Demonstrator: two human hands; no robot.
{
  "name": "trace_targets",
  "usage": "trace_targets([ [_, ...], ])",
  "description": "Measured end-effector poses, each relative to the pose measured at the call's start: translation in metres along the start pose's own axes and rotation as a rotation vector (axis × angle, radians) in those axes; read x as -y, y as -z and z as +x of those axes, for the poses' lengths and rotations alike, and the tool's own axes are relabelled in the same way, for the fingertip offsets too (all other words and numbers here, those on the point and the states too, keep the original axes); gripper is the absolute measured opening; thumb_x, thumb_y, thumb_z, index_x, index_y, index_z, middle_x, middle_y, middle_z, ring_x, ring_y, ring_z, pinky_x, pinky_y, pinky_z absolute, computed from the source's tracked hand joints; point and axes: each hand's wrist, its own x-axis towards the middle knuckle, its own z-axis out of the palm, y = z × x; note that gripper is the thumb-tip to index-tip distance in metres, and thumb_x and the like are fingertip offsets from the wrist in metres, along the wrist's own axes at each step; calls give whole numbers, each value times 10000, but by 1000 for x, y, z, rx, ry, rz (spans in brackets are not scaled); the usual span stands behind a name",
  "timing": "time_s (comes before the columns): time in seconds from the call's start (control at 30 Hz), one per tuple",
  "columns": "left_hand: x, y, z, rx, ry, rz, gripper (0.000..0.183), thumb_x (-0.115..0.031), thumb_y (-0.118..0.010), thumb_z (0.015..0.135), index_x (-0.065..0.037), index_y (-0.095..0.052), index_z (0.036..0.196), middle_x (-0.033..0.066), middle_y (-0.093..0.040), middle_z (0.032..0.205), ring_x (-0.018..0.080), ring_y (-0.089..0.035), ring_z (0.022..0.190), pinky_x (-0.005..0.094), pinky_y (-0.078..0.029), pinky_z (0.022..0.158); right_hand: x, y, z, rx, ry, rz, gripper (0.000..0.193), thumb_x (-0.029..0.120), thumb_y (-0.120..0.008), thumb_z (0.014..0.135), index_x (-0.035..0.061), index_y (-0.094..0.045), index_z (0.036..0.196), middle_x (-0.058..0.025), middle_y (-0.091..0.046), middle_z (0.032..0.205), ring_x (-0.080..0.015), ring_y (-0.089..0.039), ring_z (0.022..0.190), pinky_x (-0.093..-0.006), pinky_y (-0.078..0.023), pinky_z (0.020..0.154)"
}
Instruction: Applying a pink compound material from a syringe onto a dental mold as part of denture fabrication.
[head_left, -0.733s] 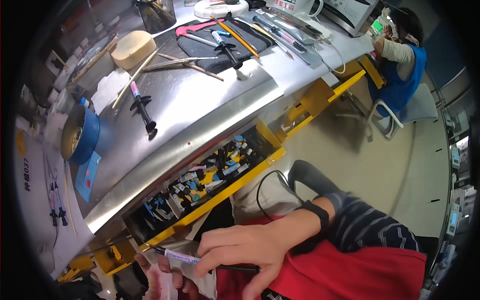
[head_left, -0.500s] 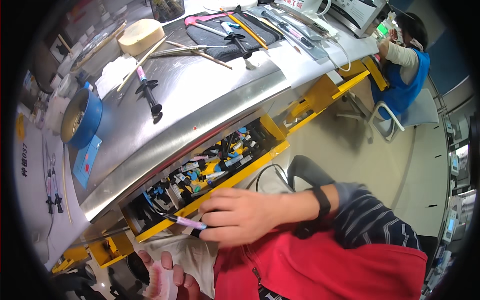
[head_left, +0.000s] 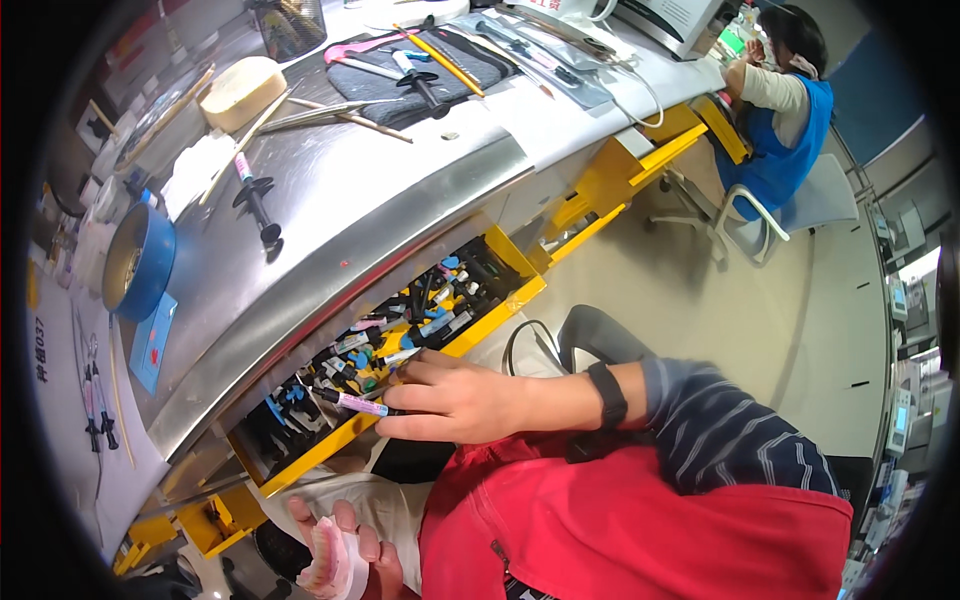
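Observation:
In my left hand (head_left: 378, 560), low in the view, I hold a dental model (head_left: 340, 572) with pink gums, pale teeth and a white base. My fingers curl round its far side. My right hand (head_left: 455, 402) is over the front edge of an open yellow drawer (head_left: 490, 318). Its fingers are closed on a slim syringe (head_left: 358, 403) with a pink-and-white label, whose thin dark end points left over the drawer. Many loose syringes (head_left: 432, 325), black, blue and white, fill the drawer. Part of my right fingers' grip is hidden behind the hand.
Above the drawer runs the metal bench edge (head_left: 345, 240). A black-plunger syringe (head_left: 258, 212), a blue round container (head_left: 140, 262), a sponge (head_left: 243, 92) and a dark cloth (head_left: 465, 68) with tools lie on the bench. A co-worker in blue (head_left: 795, 140) sits at the far right.
My right hand with the syringe has moved slightly further over the drawer. The dental model in my left hand shows more fully. The whole scene has shifted a little leftward.

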Motion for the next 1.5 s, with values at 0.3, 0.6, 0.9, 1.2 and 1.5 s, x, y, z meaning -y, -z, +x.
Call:
trace_targets([
  [0.3, 1, -1, 18, 46, 102, 41, 1056, -145, -757, 677, -152, -105, 1507, 148, -328, 1221, 258, -526, 975, 386, -458, 856, 15, 7, -18, -35, 15, 95, 322, 128, -537, 818, 100, -547, 1139, -97, -533, 1030, -245, -544, 853, -353, -455, 737],
  [0.6, 11, -3, 29, 60, 112, 52, 1041, -169, -758, 675, -139, -110, 1489, 161, -336, 1230, 242, -528, 958, 386, -459, 847, 27, 14, -20, -91, -86, 234, 314, 81, -606, 798, 71, -577, 1111, -118, -543, 1029, -289, -547, 916, -395, -458, 803],
  [0.9, 15, 5, 27, 39, 110, 65, 1129, -260, -801, 627, -242, -87, 1501, 133, -364, 1233, 268, -559, 955, 465, -399, 918, 30, 25, -25, -194, -114, 285, 349, 71, -709, 760, 65, -608, 1094, -131, -563, 1032, -310, -565, 895, -383, -465, 738],
  [1.2, 27, -10, 39, 45, 20, 211, 1088, -359, -800, 630, -187, -158, 1491, 92, -437, 1196, 194, -622, 908, 591, -88, 1134, 36, 33, -23, -160, -138, 448, 375, 120, -732, 750, 60, -601, 1096, -134, -576, 1010, -312, -566, 860, -384, -458, 724],
  [1.5, 26, -5, 36, 23, 16, 168, 1029, -352, -771, 560, -216, -270, 1448, 106, -491, 1133, 235, -606, 938, 576, -210, 1121, 32, 42, -12, -58, -145, 476, 452, 232, -761, 759, 57, -578, 1133, -128, -559, 1004, -306, -549, 865, -382, -434, 749],
])
